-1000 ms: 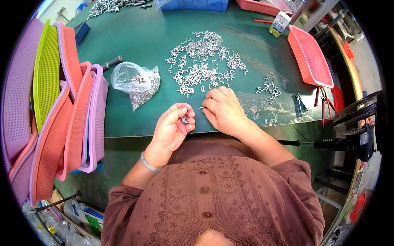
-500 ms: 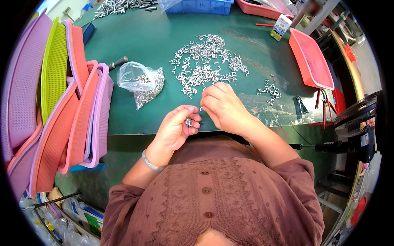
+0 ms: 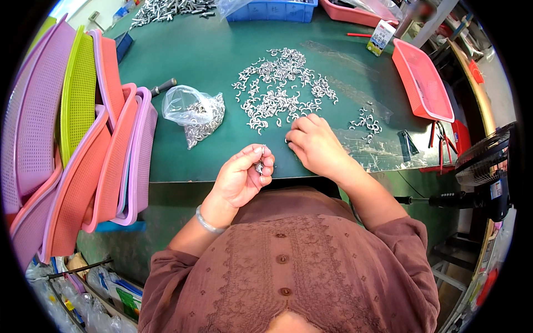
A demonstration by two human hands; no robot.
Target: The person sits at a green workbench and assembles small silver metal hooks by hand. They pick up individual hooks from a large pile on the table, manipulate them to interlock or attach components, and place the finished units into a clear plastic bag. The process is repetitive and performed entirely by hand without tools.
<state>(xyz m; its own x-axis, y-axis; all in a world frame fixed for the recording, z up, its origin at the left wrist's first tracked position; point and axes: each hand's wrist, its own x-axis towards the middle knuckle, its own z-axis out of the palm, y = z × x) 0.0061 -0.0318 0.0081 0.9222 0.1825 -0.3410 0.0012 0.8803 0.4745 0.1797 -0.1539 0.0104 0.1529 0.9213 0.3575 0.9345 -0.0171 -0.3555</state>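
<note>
My left hand is closed around several small curved metal pieces, and the tip of one pokes up between thumb and forefinger. To its right, my right hand is pinched just above the green tabletop, with a small metal piece showing at its fingertips. Beyond both hands spreads a loose pile of silvery curved pieces. A smaller cluster of the same pieces lies right of my right hand. Left of the pile, a clear plastic bag full of such pieces lies with its mouth loose.
Stacked purple, green and coral plastic baskets crowd the left. A coral tray, red-handled pliers, a small carton and a black fan are at right. A blue bin and metal rods stand far back.
My right hand has moved right, away from my left hand. My left fingers have curled further over the metal pieces, and one piece now points up at the fingertips.
</note>
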